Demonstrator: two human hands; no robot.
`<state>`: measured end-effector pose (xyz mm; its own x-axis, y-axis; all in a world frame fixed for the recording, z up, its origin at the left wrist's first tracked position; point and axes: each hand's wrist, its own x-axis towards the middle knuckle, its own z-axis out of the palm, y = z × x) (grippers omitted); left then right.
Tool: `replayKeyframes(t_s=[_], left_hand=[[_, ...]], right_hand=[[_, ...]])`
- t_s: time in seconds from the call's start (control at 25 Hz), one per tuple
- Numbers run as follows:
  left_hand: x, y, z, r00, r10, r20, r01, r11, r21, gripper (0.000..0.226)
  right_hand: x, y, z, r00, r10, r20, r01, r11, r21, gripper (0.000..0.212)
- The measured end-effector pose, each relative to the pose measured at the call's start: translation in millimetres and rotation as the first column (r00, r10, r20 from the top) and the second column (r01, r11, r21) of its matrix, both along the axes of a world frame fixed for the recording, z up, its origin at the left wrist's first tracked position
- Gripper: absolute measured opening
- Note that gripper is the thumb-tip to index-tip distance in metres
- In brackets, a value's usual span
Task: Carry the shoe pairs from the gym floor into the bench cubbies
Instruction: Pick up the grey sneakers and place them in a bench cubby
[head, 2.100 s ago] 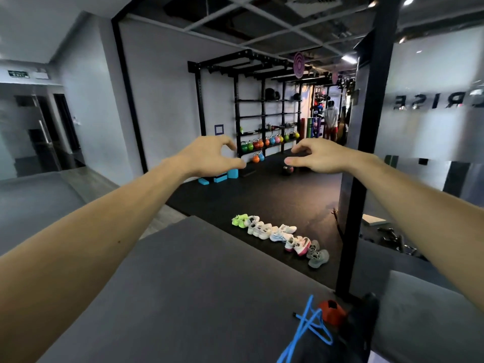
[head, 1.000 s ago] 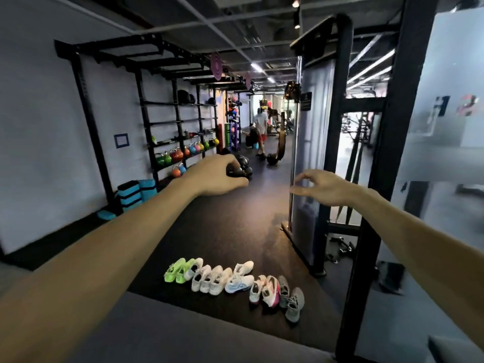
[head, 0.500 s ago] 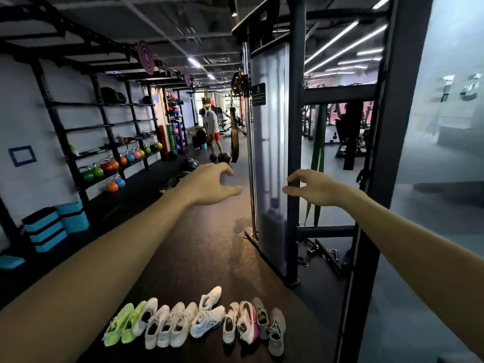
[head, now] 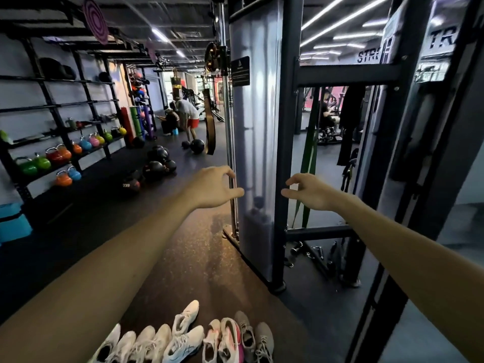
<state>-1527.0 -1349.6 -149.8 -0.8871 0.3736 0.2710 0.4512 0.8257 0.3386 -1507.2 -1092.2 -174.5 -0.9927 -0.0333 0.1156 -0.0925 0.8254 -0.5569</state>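
Observation:
A row of shoes lies on the dark gym floor at the bottom edge of the head view: white pairs (head: 146, 344), a white and blue pair (head: 186, 334), a white and pink pair (head: 225, 341) and a grey pair (head: 255, 339). Both my arms reach forward well above them. My left hand (head: 213, 188) and my right hand (head: 307, 191) hang in the air with loosely curled fingers and hold nothing. No bench or cubby is in view.
A cable machine tower (head: 258, 142) with a black frame stands straight ahead on the right. Kettlebells (head: 57, 155) fill a wall rack on the left, and medicine balls (head: 157, 163) lie on the floor. A person (head: 187, 117) bends over farther back.
The view has moved forward off the grey bench and toward the shoes, which have slid to the bottom edge. Both hands stay held out in front, empty.

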Motion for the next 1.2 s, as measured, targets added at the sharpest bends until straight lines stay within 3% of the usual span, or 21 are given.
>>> replayKeyframes(t_s=[0.32,0.6,0.88,1.2], left_hand=[[-224.7,7.8,-62.9,0.989,-0.100,0.106,0.106,0.993,-0.052,0.050],[-351.5,40.6,-186.3,0.935,-0.132,0.330,0.186,0.973,-0.139,0.060],[-411.1,62.6,-403.8,0.861,-0.117,0.496,0.195,0.975,-0.109,0.074],[-394.4,76.9,-709.1,0.739,-0.093,0.668,0.218,0.970,-0.105,0.071]], right_hand=[[-191.1,2.9,-52.0,0.991,-0.101,0.085,0.093,0.991,0.095,0.050],[-300.5,15.1,-166.8,0.961,-0.119,0.250,0.078,0.983,0.167,0.052],[-377.0,29.6,-380.4,0.918,-0.119,0.378,0.090,0.992,0.093,0.053],[-366.1,26.9,-687.8,0.868,-0.158,0.470,0.123,0.987,0.104,0.053]])
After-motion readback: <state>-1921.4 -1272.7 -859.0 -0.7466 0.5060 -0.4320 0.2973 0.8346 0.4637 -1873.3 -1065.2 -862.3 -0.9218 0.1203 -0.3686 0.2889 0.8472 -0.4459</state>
